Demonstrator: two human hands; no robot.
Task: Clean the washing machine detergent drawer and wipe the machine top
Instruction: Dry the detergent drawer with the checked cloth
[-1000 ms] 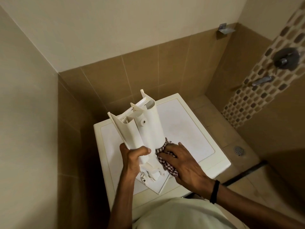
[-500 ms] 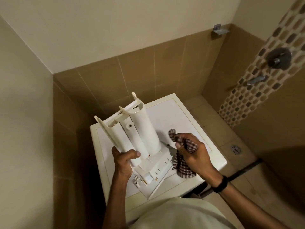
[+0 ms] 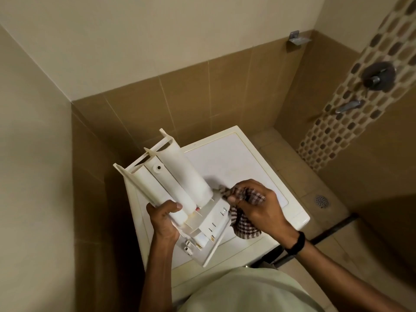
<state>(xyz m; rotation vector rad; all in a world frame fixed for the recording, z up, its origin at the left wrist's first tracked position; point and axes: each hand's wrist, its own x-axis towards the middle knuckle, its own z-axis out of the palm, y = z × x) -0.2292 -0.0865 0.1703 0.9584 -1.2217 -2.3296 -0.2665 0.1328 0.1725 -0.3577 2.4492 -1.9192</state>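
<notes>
The left hand (image 3: 163, 219) grasps an upturned white plastic detergent drawer (image 3: 180, 183) over the white washing-machine top (image 3: 225, 158). At the drawer's three o'clock, the right hand (image 3: 254, 206) clutches a brown-checked cloth (image 3: 245, 230) that touches it.

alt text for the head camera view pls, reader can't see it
A person's left hand grips a white detergent drawer, underside toward the camera, above the washing machine top, while the right hand holds a bunched checked cloth at the drawer's front end. Brown tiled walls, a shower valve and a floor drain surround the machine.
</notes>
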